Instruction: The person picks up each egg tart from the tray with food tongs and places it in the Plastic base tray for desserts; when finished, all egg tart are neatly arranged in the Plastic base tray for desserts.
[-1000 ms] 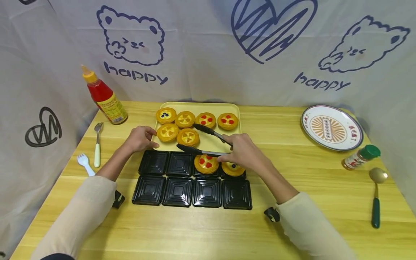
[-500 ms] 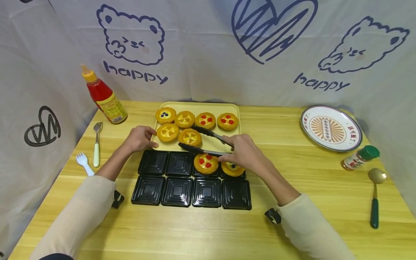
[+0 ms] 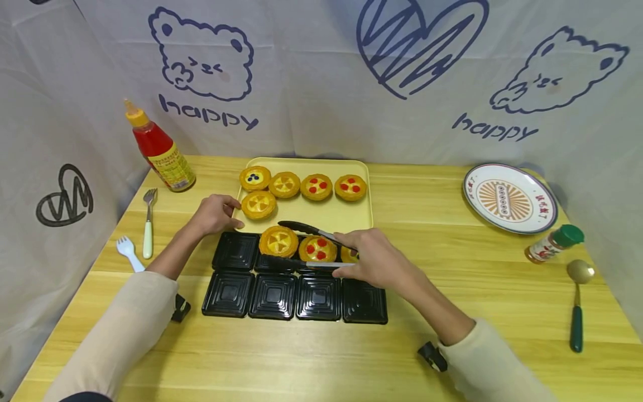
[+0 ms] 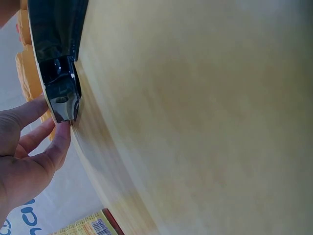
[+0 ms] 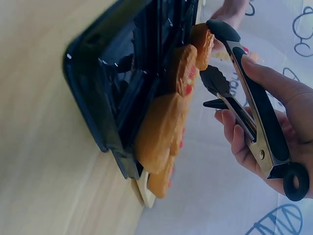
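My right hand (image 3: 377,258) grips a pair of black-tipped metal tongs (image 3: 321,264). Their arms are spread to either side of a tart with yellow fruit wedges (image 3: 278,242), over the back row of the black tray (image 3: 273,296). Whether the tips touch it is unclear. Beside it a red-fruit tart (image 3: 317,249) sits in the tray, and another tart (image 3: 349,255) is partly hidden by the tongs and hand. Holding the left edge of the yellow tray (image 3: 331,215) with thumb and fingers is my left hand (image 3: 215,214). Several tarts (image 3: 258,205) lie on that tray.
A sauce bottle (image 3: 166,153), a metal fork (image 3: 148,223) and a pale blue fork (image 3: 129,252) are at the left. To the right stand a plate (image 3: 507,198), a green-capped shaker (image 3: 552,244) and a spoon (image 3: 577,307). Cloth walls border the table's back and sides.
With the tongs, my right hand has brought the yellow-fruit tart from the yellow tray's front toward me, over the black tray's back row. My left hand has stayed at the tray edge.
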A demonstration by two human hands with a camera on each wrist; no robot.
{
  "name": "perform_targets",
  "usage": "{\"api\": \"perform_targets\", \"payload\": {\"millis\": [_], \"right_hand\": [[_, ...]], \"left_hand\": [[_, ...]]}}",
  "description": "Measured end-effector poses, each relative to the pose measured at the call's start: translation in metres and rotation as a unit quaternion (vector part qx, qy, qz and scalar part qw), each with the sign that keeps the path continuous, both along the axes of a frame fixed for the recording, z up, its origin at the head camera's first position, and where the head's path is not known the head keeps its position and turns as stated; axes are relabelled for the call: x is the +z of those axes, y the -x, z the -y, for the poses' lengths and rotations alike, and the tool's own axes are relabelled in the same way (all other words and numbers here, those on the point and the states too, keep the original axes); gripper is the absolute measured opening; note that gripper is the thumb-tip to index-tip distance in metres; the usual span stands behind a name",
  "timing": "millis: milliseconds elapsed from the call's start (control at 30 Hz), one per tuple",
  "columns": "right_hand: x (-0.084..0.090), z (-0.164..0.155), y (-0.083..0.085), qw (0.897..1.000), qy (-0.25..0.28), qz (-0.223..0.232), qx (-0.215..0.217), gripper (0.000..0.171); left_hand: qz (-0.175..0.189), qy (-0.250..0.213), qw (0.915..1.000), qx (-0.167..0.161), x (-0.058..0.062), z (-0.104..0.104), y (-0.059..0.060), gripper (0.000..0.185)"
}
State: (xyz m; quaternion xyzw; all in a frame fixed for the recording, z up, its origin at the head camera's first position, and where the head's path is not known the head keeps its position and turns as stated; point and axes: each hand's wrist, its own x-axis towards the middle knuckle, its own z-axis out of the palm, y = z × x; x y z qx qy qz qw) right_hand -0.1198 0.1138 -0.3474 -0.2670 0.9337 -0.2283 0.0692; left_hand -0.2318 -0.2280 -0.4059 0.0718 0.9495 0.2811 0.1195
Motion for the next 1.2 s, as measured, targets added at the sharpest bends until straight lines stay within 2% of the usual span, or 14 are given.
{"api": "perform_targets", "payload": {"millis": [233,467,633,933,1200], "right_hand": [[-0.007,0.006,-0.004,1.000,-0.005,0.005,0.004,0.068],[0.006,0.004,0.001,1.000,-0.006,0.018,-0.008,0.074],[0.009,0.014,0.016,1.000,-0.009,0.016,-0.014,0.075],[0.000,0.046,0.054,0.998,-0.024,0.027,-0.055,0.077],[-0.004,0.068,0.064,0.994,-0.040,0.054,-0.083,0.076]], "left_hand": [[0.001,-0.003,1.0000,0.000,0.000,0.000,0.001,0.047],[-0.004,-0.003,1.0000,-0.003,0.000,0.000,0.002,0.047],[0.002,-0.003,1.0000,0.002,-0.002,0.001,0.002,0.047],[0.001,0.001,1.0000,-0.003,-0.001,0.002,0.002,0.047],[-0.005,0.005,1.0000,-0.004,-0.001,0.001,0.001,0.046]]}}
